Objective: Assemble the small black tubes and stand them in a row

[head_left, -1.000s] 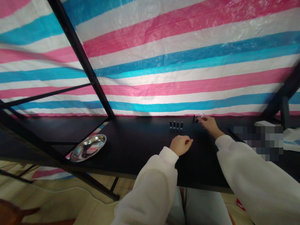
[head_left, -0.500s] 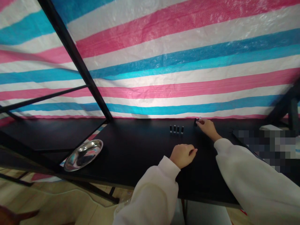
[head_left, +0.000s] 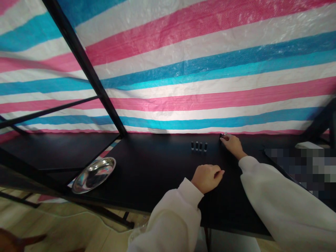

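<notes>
Near the back edge of the black table [head_left: 147, 168], my right hand [head_left: 233, 144] closes its fingertips around a small black object [head_left: 222, 137]. My fingers cover much of it, so its kind is unclear. To its left stands a short row of several small black cylinders with pale ends, like batteries [head_left: 201, 146]. My left hand [head_left: 208, 177] hovers over or rests on the table in front of them, fingers curled in and thumb against them. Whether anything is inside that hand is hidden.
A shiny oval metal dish [head_left: 94, 175] lies at the table's left end. A black frame post [head_left: 86, 64] rises behind it. Striped plastic sheeting [head_left: 196, 101] hangs along the back. Blurred-out items and a white object [head_left: 309, 145] are at the right.
The view has shifted slightly. My left hand has moved a little right and toward me. My right hand stays at the small black object, and the row of batteries stands as before.
</notes>
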The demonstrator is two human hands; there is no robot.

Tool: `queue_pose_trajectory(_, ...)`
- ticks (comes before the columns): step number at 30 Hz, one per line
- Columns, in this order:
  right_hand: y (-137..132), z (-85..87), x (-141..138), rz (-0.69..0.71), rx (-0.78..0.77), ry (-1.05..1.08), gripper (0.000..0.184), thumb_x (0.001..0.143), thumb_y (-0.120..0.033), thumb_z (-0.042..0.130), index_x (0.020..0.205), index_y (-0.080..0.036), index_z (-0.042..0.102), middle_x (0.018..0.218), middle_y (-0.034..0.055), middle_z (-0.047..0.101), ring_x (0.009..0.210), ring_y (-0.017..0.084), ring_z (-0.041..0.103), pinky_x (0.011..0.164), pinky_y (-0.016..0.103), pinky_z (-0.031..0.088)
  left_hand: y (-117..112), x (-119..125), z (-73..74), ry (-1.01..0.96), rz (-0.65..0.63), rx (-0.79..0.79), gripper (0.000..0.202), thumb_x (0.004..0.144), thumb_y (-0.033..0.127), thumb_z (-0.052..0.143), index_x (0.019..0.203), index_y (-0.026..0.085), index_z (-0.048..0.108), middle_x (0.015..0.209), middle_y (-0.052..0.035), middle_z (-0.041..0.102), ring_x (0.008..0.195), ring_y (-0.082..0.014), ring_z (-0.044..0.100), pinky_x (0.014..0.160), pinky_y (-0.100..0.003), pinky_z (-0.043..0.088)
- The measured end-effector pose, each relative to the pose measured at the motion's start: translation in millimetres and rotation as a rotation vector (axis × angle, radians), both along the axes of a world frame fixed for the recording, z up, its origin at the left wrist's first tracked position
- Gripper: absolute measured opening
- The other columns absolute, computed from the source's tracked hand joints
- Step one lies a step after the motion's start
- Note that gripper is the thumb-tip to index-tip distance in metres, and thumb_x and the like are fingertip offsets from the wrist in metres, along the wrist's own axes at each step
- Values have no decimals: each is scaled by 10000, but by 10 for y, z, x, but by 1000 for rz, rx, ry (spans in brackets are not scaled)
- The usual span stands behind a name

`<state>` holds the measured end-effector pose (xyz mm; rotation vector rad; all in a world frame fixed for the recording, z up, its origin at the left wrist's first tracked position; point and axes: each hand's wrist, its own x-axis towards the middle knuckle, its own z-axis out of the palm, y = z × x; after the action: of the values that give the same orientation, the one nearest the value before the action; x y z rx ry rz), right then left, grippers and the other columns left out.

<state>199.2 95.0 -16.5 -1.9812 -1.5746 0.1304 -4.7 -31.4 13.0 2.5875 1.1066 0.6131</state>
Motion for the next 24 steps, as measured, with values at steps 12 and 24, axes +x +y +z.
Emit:
queue_pose_trajectory(12,45,4,-32,-6,-25,-72,295,787,-367,500,921,-152,650,888,98,680,838,223,620,698,282,440,-3,11,9,21,9,-7,321,862,341,391,674,166,584,633,-9,591,585,-104,524,551,-205,344)
queue_pose_trajectory(24,65,59,-31,-32,-68,-78,291,783,-377,505,924,-163,642,906,95,674,850,227,618,691,285,436,-12,1,9,9,9,-19,319,863,338,389,678,163,580,643,-13,590,598,-104,527,567,-200,349)
